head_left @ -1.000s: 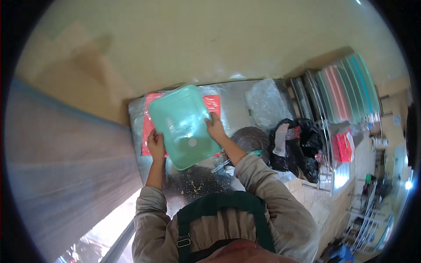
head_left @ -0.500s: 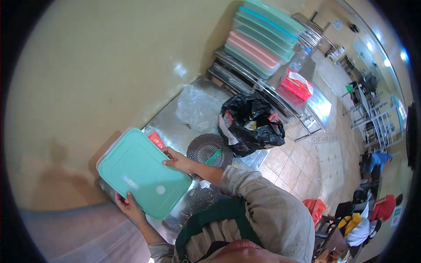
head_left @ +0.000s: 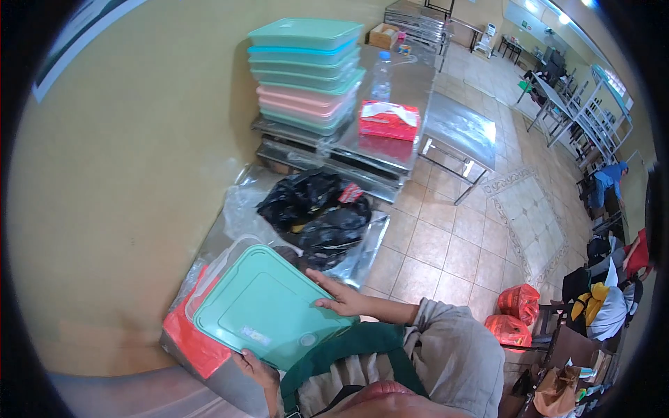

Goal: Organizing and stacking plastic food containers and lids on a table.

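Observation:
I hold a plastic food container with a mint-green lid (head_left: pixel 279 303) close in front of my body, tilted, its clear side showing at the far left edge. My left hand (head_left: pixel 256 369) grips its near edge, fingers partly hidden beneath. On the right edge, my right hand (head_left: pixel 338 296) holds with the thumb on the lid. A flat red plastic bag (head_left: pixel 209 355) lies on the metal table (head_left: pixel 247 398), partly under the container. Just beyond the container sits a black garbage bag (head_left: pixel 313 212), its mouth gaping. Clear plastic film (head_left: pixel 240 209) is beside it, against the wall.
A stack of lidded containers (head_left: pixel 306 76), green and pink, stands on a metal table beyond. Next to it are a red tissue box (head_left: pixel 389 120) and a water bottle (head_left: pixel 381 78). Red bags (head_left: pixel 516 317) sit at right. Farther off, a person in blue (head_left: pixel 608 184) bends over.
The green-lidded container has come off the table's left side toward my body, uncovering the red bag. My view has turned, bringing the container stack and floor more into sight.

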A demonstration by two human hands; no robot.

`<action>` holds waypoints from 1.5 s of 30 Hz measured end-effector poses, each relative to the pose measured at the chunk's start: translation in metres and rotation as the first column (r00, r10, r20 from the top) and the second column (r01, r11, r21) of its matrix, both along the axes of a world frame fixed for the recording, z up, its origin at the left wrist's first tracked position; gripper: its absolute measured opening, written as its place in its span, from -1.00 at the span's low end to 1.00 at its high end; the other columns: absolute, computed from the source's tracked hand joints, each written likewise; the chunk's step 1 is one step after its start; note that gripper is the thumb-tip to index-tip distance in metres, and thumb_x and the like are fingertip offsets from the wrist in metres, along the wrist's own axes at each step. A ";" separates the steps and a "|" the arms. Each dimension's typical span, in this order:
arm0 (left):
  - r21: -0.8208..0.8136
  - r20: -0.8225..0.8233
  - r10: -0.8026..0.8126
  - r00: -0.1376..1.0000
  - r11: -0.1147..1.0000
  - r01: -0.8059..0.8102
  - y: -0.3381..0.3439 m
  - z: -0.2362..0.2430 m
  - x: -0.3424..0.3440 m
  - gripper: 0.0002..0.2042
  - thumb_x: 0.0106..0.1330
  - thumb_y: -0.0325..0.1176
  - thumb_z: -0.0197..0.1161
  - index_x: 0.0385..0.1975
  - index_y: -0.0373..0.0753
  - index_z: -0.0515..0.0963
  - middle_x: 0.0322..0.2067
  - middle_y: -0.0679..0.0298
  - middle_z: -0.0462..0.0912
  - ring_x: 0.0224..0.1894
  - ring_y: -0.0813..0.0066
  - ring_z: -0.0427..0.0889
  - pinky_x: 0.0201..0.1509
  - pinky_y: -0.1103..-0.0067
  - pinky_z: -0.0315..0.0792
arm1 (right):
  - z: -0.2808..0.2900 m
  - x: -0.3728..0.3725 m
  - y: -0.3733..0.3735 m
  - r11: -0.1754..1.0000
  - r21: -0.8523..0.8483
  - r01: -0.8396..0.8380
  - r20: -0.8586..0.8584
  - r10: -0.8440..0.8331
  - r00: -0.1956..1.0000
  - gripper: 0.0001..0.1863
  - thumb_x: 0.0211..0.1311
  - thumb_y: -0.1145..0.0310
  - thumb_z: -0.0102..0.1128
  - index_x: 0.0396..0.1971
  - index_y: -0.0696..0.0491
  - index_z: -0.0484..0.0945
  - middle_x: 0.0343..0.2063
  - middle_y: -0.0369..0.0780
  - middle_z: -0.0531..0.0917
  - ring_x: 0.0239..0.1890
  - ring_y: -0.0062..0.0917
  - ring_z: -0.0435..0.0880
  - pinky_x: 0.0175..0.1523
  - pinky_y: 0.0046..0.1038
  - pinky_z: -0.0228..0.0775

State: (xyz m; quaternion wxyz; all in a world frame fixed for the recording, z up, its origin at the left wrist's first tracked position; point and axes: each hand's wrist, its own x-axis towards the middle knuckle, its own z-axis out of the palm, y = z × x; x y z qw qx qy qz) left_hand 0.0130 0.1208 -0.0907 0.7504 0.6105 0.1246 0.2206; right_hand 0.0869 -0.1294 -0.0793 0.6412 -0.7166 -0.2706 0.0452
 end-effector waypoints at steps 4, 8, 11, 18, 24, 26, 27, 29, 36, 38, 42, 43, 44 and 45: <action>0.203 -0.044 -0.057 0.997 0.977 0.065 -0.073 0.018 -0.018 -0.63 0.26 -0.33 -0.15 0.00 -0.40 0.15 -0.13 0.16 0.30 -0.10 0.47 0.27 -0.01 0.59 0.14 | -0.003 -0.041 -0.083 0.984 -0.048 0.174 -0.073 -0.177 0.981 -0.40 0.17 0.26 -0.09 0.15 0.14 -0.05 0.14 -0.08 0.09 0.19 -0.37 0.05 0.20 -0.46 -0.11; 0.249 0.011 -0.263 0.965 0.935 0.252 -0.160 0.034 -0.019 -0.59 0.22 -0.41 -0.10 0.05 -0.41 0.07 -0.12 0.16 0.27 -0.10 0.48 0.26 0.02 0.58 0.13 | 0.006 -0.081 -0.160 0.933 0.011 0.361 -0.161 -0.354 0.921 -0.44 0.19 0.22 -0.12 0.14 0.12 0.02 0.11 -0.11 0.18 0.14 -0.42 0.16 0.15 -0.49 0.00; 0.346 -0.065 -0.447 0.892 0.828 0.440 -0.216 0.022 -0.014 -0.47 0.19 -0.40 -0.04 0.12 -0.39 -0.06 -0.01 0.10 0.20 0.00 0.41 0.22 0.07 0.57 0.09 | 0.007 -0.113 -0.219 0.866 0.028 0.499 -0.249 -0.477 0.843 -0.44 0.19 0.21 -0.11 0.13 0.12 0.03 0.08 -0.13 0.23 0.11 -0.47 0.20 0.12 -0.51 0.04; 0.362 -0.102 -0.696 0.711 0.639 0.678 -0.321 0.034 -0.005 -0.40 0.21 -0.34 -0.05 0.16 -0.37 -0.17 0.10 0.05 0.10 0.10 0.34 0.15 0.13 0.57 0.04 | 0.016 -0.165 -0.304 0.677 0.015 0.736 -0.242 -0.711 0.660 -0.47 0.21 0.23 -0.16 0.12 0.18 0.03 0.05 -0.09 0.26 0.09 -0.45 0.23 0.12 -0.52 0.04; 0.463 -0.071 -0.844 0.531 0.444 0.767 -0.383 0.057 0.007 -0.38 0.23 -0.28 -0.06 0.17 -0.36 -0.22 0.11 0.03 0.09 0.13 0.30 0.13 0.15 0.55 0.02 | 0.008 -0.188 -0.342 0.480 0.036 0.877 -0.094 -0.872 0.481 -0.50 0.25 0.18 -0.27 0.08 0.21 0.09 -0.02 -0.12 0.32 0.01 -0.48 0.29 0.07 -0.54 0.10; 0.454 -0.064 -0.869 0.491 0.413 0.790 -0.401 0.055 0.017 -0.37 0.22 -0.27 -0.05 0.17 -0.36 -0.22 0.11 0.04 0.07 0.14 0.31 0.10 0.16 0.55 0.00 | 0.004 -0.192 -0.352 0.407 0.046 0.912 -0.053 -0.911 0.410 -0.50 0.25 0.18 -0.28 0.07 0.22 0.09 -0.03 -0.12 0.33 0.00 -0.48 0.30 0.06 -0.54 0.10; 0.445 -0.060 -0.884 0.464 0.392 0.805 -0.410 0.052 0.022 -0.36 0.22 -0.26 -0.05 0.16 -0.36 -0.23 0.12 0.04 0.06 0.15 0.32 0.08 0.17 0.54 -0.01 | 0.003 -0.192 -0.358 0.369 0.050 0.928 -0.032 -0.928 0.371 -0.50 0.25 0.19 -0.28 0.07 0.23 0.09 -0.03 -0.12 0.33 0.00 -0.48 0.31 0.05 -0.55 0.10; 0.406 -0.034 -0.907 0.420 0.372 0.835 -0.427 0.046 0.035 -0.35 0.21 -0.25 -0.04 0.16 -0.35 -0.23 0.12 0.05 0.04 0.16 0.32 0.06 0.17 0.53 -0.02 | 0.001 -0.188 -0.372 0.289 0.065 0.955 0.009 -0.957 0.289 -0.51 0.25 0.19 -0.29 0.06 0.23 0.10 -0.04 -0.11 0.33 -0.01 -0.47 0.31 0.05 -0.55 0.11; 0.180 0.004 -0.946 0.324 0.319 0.930 -0.487 0.013 0.094 -0.27 0.14 -0.22 0.05 0.17 -0.30 -0.26 0.13 0.08 -0.01 0.16 0.33 0.04 0.18 0.49 -0.04 | 0.012 -0.152 -0.420 0.216 0.034 0.976 0.169 -0.964 0.207 -0.51 0.25 0.18 -0.29 0.05 0.24 0.11 -0.03 -0.10 0.31 0.02 -0.45 0.27 0.07 -0.52 0.06; 0.163 0.031 -0.953 0.301 0.302 0.939 -0.504 0.019 0.115 -0.26 0.13 -0.22 0.07 0.17 -0.29 -0.26 0.12 0.09 0.00 0.15 0.33 0.05 0.18 0.49 -0.03 | 0.022 -0.131 -0.436 0.211 0.032 0.977 0.239 -0.951 0.197 -0.52 0.25 0.18 -0.30 0.03 0.24 0.13 -0.03 -0.09 0.30 0.03 -0.42 0.27 0.08 -0.49 0.06; 0.089 0.049 -0.961 0.272 0.275 0.957 -0.533 0.013 0.158 -0.22 0.08 -0.25 0.13 0.18 -0.25 -0.27 0.12 0.14 0.01 0.14 0.34 0.07 0.16 0.49 0.00 | 0.039 -0.083 -0.472 0.211 0.014 0.977 0.370 -0.909 0.191 -0.52 0.25 0.16 -0.31 0.01 0.24 0.16 -0.03 -0.06 0.29 0.04 -0.37 0.25 0.09 -0.44 0.04; 0.090 0.054 -0.961 0.271 0.275 0.957 -0.539 0.014 0.169 -0.22 0.08 -0.25 0.13 0.18 -0.25 -0.27 0.12 0.14 0.01 0.14 0.34 0.07 0.16 0.49 0.00 | 0.041 -0.073 -0.478 0.211 0.007 0.977 0.396 -0.898 0.191 -0.53 0.25 0.16 -0.31 0.00 0.24 0.17 -0.03 -0.06 0.28 0.04 -0.35 0.25 0.10 -0.42 0.04; 0.084 0.102 -0.963 0.249 0.258 0.963 -0.545 0.016 0.178 -0.21 0.06 -0.27 0.14 0.18 -0.22 -0.27 0.12 0.15 0.01 0.14 0.34 0.07 0.16 0.48 0.01 | 0.042 -0.063 -0.484 0.211 0.000 0.977 0.420 -0.887 0.192 -0.53 0.25 0.16 -0.31 -0.01 0.24 0.18 -0.03 -0.05 0.28 0.04 -0.34 0.25 0.10 -0.41 0.04; 0.078 0.148 -0.962 0.228 0.241 0.967 -0.552 0.018 0.188 -0.20 0.05 -0.29 0.16 0.18 -0.19 -0.28 0.12 0.16 0.01 0.14 0.35 0.08 0.16 0.48 0.02 | 0.037 -0.053 -0.491 0.211 0.001 0.977 0.423 -0.886 0.191 -0.53 0.25 0.16 -0.31 -0.01 0.24 0.18 -0.03 -0.05 0.28 0.04 -0.34 0.25 0.10 -0.41 0.04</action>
